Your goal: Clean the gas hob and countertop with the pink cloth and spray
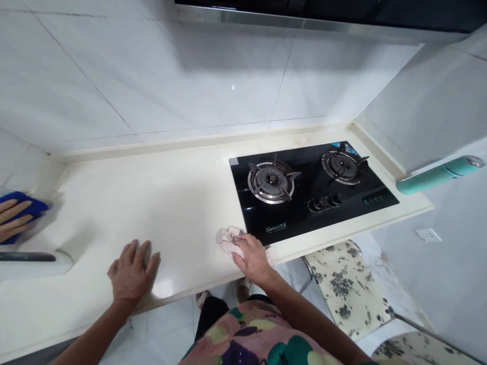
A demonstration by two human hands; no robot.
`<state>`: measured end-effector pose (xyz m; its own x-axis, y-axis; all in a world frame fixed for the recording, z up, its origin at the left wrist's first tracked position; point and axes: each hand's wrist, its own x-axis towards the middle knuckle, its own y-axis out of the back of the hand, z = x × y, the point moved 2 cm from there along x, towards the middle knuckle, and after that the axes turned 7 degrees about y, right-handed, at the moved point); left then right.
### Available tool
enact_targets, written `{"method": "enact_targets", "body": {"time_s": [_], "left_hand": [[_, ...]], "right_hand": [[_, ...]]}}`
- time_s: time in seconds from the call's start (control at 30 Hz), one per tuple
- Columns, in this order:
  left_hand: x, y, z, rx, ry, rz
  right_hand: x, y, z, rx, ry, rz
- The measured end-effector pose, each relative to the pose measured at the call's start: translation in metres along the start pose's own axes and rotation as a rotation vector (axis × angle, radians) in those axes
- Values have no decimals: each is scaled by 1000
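My right hand presses a crumpled pale pink cloth onto the cream countertop, just left of the cooktop's front corner. Its fingers are bent over the cloth and partly hide it. Farther left, my left hand lies palm down near the counter's front edge, fingers stretched out and holding nothing. The black two-burner gas cooktop is set into the counter beside my right hand.
At the far left, another person's hand rests on a blue cloth. A white object with a dark strip stands nearby. A green cylinder juts over the right end. Floral chairs stand below; a range hood hangs above.
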<state>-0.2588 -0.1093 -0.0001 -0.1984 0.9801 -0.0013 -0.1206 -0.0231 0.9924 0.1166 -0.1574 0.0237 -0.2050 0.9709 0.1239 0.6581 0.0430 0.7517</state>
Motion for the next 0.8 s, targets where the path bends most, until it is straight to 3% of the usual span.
{"method": "enact_targets", "body": {"time_s": [0.07,0.17,0.27,0.37,0.47,0.53,0.6,0.73,0.8], "left_hand": [[0,1,1,-2,-10,-4],[0,0,0,-12,-19,8],[0,-2,-3,-17,-26,21],[0,-4,-4,-24,-38,24],[0,-4,-4,-32,-33,23],[0,-4,-4,-42,-36,19],[1,-4,-4,-44,-27,7],[2,-3,-3,-26,10,-33],[2,-1,-1,-22,16,-32]], "right_hand": [[-9,7,10,256,-55,88],[-19,37,51,487,-306,145],[-26,90,108,342,-491,249],[-28,145,159,126,-538,376],[-37,180,186,-21,-561,495],[-48,183,186,-126,-563,565],[-57,170,174,-274,-524,554],[-55,122,146,-513,-466,248],[-47,108,145,-533,-492,186]]}}
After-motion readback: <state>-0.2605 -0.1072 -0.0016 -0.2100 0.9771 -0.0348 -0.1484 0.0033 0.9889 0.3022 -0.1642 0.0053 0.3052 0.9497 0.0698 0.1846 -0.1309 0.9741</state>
